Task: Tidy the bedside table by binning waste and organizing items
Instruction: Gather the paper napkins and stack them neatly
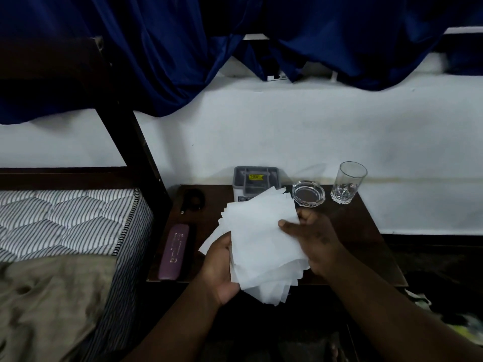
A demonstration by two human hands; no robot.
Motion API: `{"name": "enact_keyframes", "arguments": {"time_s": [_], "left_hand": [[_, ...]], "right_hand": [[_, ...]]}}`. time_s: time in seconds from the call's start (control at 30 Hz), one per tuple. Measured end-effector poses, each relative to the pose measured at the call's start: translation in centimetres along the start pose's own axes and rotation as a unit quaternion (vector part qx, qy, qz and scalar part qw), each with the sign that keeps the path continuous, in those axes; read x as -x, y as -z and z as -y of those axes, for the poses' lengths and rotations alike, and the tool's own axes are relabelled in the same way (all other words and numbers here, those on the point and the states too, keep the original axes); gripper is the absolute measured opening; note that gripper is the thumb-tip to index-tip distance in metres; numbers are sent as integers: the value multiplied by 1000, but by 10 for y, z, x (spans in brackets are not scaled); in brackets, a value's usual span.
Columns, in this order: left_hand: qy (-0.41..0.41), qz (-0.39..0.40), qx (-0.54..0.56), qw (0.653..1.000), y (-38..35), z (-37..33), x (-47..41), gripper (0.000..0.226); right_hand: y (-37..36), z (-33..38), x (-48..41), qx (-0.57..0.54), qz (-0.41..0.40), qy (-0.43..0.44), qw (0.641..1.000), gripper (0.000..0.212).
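A stack of white tissue sheets (261,239) is held above the dark wooden bedside table (360,231). My left hand (218,267) grips the stack's lower left edge from below. Along the right side, my right hand (316,244) holds it, thumb pressed on top. A grey organizer box (254,180) with a yellow label stands at the table's back, partly hidden by the tissues. A purple case (173,252) lies at the left edge of the table.
A glass ashtray (308,195) and a clear drinking glass (349,182) stand at the back right. A small black object (193,199) lies at the back left. The bed with its striped mattress (70,220) adjoins the table's left side. Blue curtains (183,48) hang above.
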State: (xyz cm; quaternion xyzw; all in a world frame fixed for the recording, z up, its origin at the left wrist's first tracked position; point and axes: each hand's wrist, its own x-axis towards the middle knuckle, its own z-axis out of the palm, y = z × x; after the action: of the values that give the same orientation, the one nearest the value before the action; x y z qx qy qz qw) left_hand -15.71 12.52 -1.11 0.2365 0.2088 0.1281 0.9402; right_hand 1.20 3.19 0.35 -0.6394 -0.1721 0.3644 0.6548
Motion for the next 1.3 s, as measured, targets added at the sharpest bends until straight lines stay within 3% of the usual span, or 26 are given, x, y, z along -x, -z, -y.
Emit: {"name": "enact_keyframes", "arguments": {"time_s": [0.2, 0.33, 0.4, 0.53, 0.67, 0.9, 0.97, 1.03, 1.13, 1.3], "left_hand": [[-28, -39, 47, 998, 10, 0, -7, 71], [-20, -80, 1, 997, 11, 1, -5, 52], [-12, -156, -55, 986, 16, 3, -8, 49], [-51, -208, -86, 973, 27, 3, -6, 33], [-43, -268, -126, 954, 40, 0, 6, 25], [-25, -323, -205, 924, 55, 0, 21, 38], [-34, -331, -218, 917, 54, 1, 20, 39], [-40, -326, -229, 916, 55, 1, 19, 39], [-42, -291, -231, 927, 54, -2, 21, 38], [-46, -305, -249, 918, 55, -8, 26, 37]], "right_hand": [[-5, -2, 1, 124, -18, 58, 990, 10], [-11, -5, 0, 185, -24, 82, 979, 11], [-13, -7, -1, 203, -22, 82, 976, 12], [-10, -13, -7, 230, -10, 45, 972, 20], [9, -15, -26, 207, -73, -12, 976, 18], [19, -22, -56, 232, -130, -47, 963, 13], [18, -25, -63, 293, -125, -33, 947, 10], [19, -28, -67, 402, -117, -5, 908, 8], [20, -33, -71, 495, -86, 59, 862, 31], [9, -34, -82, 547, -21, 66, 835, 54]]}}
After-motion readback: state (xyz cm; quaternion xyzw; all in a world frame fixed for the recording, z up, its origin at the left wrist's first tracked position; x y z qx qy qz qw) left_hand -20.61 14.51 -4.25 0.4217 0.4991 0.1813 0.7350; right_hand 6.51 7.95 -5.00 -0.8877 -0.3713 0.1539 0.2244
